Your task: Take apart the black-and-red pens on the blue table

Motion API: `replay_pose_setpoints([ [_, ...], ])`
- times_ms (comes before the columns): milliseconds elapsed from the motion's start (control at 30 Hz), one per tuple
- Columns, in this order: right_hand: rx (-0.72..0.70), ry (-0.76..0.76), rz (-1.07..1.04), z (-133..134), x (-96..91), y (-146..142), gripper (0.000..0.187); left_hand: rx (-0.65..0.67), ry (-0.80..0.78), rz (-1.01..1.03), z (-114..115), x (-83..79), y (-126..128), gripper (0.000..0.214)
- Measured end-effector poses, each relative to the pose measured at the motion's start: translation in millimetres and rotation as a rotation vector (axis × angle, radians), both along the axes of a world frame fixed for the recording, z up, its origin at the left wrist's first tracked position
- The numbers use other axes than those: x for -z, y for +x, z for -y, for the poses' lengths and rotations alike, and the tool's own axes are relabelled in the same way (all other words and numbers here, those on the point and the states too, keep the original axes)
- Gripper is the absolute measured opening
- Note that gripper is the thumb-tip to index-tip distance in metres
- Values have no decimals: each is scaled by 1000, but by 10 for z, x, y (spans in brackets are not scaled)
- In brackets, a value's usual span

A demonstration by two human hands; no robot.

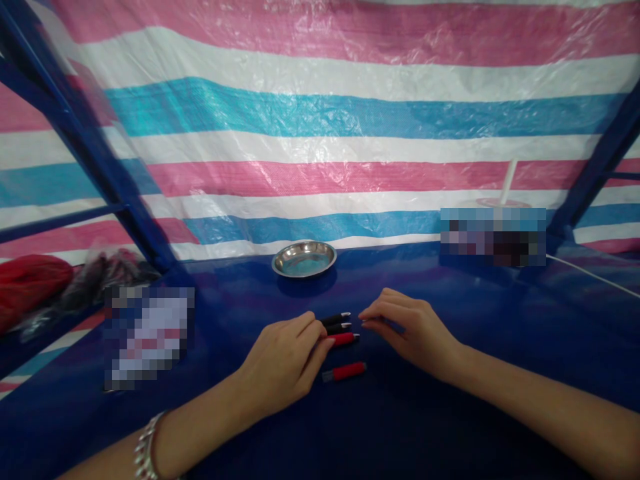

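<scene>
Left hand [285, 363] rests curled on three pens [340, 329]; right hand [407, 327] hovers beside.

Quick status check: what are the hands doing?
Left hand on three pens: two black, one red. Right hand open beside their tips. Loose red pen piece lies nearer.

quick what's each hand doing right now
Left hand: fingers closed on the pens, gripping them on the table.
Right hand: open, holding nothing, fingertips near the pen tips.
</scene>
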State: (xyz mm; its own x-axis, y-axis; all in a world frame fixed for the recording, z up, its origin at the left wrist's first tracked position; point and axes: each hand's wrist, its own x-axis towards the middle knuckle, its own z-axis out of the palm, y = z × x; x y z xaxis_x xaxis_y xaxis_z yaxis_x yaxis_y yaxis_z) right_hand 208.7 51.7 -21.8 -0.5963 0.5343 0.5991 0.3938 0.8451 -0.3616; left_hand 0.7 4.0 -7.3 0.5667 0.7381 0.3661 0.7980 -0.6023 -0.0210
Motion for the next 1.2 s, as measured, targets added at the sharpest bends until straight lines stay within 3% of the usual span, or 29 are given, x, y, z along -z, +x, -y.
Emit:
replay_pose_setpoints([
  [200, 47, 12, 93, -29, 45, -10, 16, 19, -62, -30, 19, -14, 12, 14],
  [633, 75, 71, 362, -81, 105, -17, 19, 0, -36, 54, -22, 8, -8, 19],
  [1200, 233, 14, 339, -122, 88, 17, 9, -48, -197, -60, -98, 3, -75, 15],
])
